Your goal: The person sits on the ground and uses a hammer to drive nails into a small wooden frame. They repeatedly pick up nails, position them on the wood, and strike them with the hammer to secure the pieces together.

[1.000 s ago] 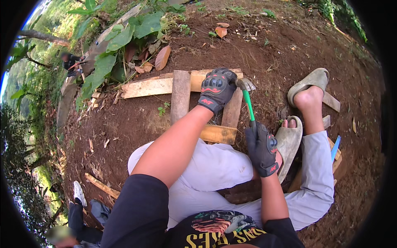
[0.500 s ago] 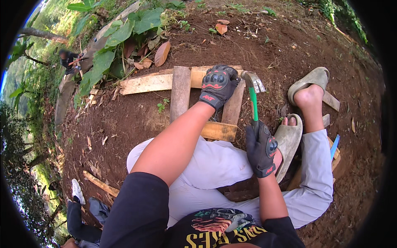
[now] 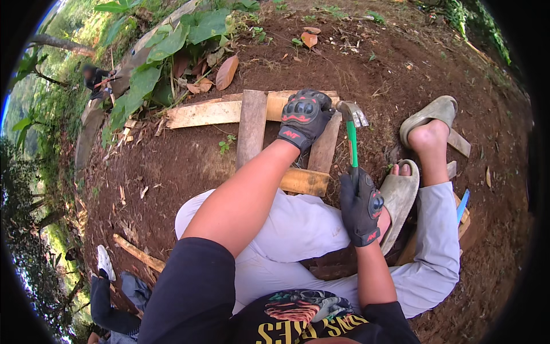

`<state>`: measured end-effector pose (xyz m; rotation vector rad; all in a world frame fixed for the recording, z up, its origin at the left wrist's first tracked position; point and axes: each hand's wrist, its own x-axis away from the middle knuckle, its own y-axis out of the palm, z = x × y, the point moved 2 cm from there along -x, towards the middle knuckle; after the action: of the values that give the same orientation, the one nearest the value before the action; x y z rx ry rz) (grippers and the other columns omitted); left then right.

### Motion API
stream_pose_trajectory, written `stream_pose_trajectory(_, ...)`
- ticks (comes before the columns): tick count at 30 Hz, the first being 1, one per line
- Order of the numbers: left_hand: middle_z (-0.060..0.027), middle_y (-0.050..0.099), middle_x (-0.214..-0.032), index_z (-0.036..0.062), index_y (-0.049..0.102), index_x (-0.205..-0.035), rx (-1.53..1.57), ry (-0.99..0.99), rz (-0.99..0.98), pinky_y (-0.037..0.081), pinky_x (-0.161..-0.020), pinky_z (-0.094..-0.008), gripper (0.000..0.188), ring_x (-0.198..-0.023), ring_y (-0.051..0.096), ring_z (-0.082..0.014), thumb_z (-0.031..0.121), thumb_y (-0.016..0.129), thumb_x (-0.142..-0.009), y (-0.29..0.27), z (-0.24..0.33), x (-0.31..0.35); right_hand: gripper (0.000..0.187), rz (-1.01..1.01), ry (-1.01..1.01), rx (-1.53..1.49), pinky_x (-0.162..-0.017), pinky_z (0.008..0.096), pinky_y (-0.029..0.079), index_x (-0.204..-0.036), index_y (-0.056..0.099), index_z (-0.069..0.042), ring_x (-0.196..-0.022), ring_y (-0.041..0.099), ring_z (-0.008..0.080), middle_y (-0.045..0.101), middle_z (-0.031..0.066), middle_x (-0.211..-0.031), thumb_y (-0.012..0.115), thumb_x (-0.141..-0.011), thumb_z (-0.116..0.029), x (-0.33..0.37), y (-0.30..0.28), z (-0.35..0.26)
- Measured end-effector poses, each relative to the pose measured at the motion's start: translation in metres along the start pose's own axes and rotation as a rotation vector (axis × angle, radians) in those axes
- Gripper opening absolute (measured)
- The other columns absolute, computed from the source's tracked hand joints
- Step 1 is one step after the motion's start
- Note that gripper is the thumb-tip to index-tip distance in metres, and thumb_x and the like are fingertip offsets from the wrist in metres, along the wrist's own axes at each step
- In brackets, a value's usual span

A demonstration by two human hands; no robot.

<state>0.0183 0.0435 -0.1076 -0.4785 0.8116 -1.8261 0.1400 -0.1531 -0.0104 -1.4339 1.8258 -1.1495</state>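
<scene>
Right hand [image 3: 361,207], gloved, clenches the green-handled hammer [image 3: 352,137], whose head stands at twelve o'clock of the fist. Left hand [image 3: 303,117], gloved, presses down on the wooden slat frame [image 3: 252,123], lying on bare soil [image 3: 172,166].

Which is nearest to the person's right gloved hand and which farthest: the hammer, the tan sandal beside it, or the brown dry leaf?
1. Hammer: its green handle is gripped in the right hand.
2. Tan sandal: just right of that hand.
3. Brown dry leaf: far up and left, by the green plants.
</scene>
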Motion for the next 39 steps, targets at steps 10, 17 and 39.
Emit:
stream_pose_trajectory(10,-0.0120,0.075,-0.092,0.0122,0.079,-0.086,-0.106,0.061,0.239,0.055,-0.083,-0.0484,0.019,-0.092,0.072,-0.0331,0.029,0.073,-0.078,0.044,-0.011,-0.010,0.041,0.073,-0.033,-0.060,-0.095,0.0467,0.051,-0.131,0.064,0.007,-0.111,0.065,0.0401,0.068,0.0267,-0.121,0.052,-0.113,-0.028,0.012,0.031,0.040)
stream_pose_trajectory(17,-0.0108,0.077,-0.090,0.0133,0.081,-0.084,-0.216,0.000,0.217,0.055,-0.072,-0.0467,0.019,-0.088,0.074,-0.0326,0.027,0.073,-0.074,0.062,-0.013,-0.018,0.054,0.026,0.021,0.053,-0.108,0.0476,0.049,-0.141,0.061,0.008,-0.129,0.061,0.0428,0.064,0.0310,-0.140,0.054,-0.113,-0.038,0.003,0.030,0.026)
stream_pose_trajectory(39,-0.0131,0.076,-0.101,0.0139,0.079,-0.095,0.075,-0.030,0.063,0.057,-0.090,-0.0485,0.017,-0.101,0.071,-0.0335,0.028,0.075,-0.087,-0.011,-0.029,0.003,0.021,-0.038,-0.030,0.030,-0.075,0.0436,0.051,-0.115,0.066,-0.001,-0.084,0.066,0.0344,0.068,0.0174,-0.098,0.061,-0.110,-0.021,-0.006,0.032,-0.003)
